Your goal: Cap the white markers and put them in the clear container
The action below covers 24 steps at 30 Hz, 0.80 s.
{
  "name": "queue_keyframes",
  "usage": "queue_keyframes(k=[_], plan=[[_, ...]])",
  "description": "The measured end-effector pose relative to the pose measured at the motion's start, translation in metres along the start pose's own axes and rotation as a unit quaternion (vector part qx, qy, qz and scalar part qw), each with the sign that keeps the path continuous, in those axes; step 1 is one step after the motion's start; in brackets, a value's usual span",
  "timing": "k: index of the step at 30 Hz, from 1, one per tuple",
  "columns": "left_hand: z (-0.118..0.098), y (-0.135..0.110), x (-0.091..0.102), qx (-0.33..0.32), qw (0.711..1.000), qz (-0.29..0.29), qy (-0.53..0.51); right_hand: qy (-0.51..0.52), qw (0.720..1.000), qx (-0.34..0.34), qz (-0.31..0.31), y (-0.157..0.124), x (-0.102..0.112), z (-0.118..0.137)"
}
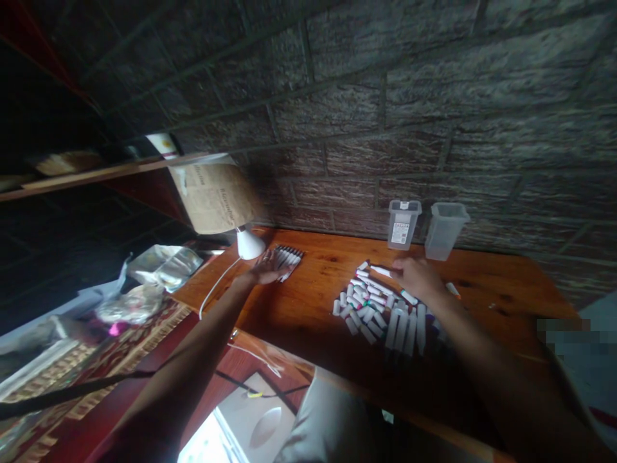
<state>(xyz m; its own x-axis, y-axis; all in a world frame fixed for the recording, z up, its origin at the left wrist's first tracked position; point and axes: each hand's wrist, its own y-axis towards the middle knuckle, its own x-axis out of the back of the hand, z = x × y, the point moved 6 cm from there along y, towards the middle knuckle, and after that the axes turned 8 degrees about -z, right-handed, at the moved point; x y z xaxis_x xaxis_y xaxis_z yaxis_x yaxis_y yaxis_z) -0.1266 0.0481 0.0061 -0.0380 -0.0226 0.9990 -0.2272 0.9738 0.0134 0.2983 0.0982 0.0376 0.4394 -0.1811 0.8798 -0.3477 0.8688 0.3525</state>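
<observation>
On the left of the wooden table, white markers with black ends (290,257) lie side by side in a neat row. My left hand (265,270) rests against the near left side of this row, its fingers stretched out. A white marker (382,272) with a dark end sticks out leftward from the fingers of my right hand (418,278), which pinches it. Just below that hand is a loose pile of white markers (369,302) with coloured ends, pointing various ways. Several longer ones (403,328) lie together near my right forearm, partly in shadow.
Two clear plastic containers, one with a label (401,233) and one plain (444,235), stand at the back against the stone wall (357,148). A lamp (216,196) with a white cord is at the table's left end, below a shelf (106,172). Bags (166,265) lie farther left.
</observation>
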Motion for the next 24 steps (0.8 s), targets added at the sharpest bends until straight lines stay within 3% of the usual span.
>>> queue_keyframes(k=[7, 15, 24], plan=[[0.001, -0.001, -0.009, 0.03, 0.999, 0.029, -0.017, 0.006, 1.0, 0.0, -0.001, -0.004, -0.012, -0.006], [-0.003, -0.002, -0.007, 0.038, 0.999, 0.018, -0.012, 0.024, 0.989, -0.009, -0.147, -0.014, 0.019, -0.004], [-0.017, -0.006, 0.0, -0.015, 1.0, 0.015, -0.003, 0.084, 0.983, -0.019, -0.161, -0.019, 0.018, -0.002]])
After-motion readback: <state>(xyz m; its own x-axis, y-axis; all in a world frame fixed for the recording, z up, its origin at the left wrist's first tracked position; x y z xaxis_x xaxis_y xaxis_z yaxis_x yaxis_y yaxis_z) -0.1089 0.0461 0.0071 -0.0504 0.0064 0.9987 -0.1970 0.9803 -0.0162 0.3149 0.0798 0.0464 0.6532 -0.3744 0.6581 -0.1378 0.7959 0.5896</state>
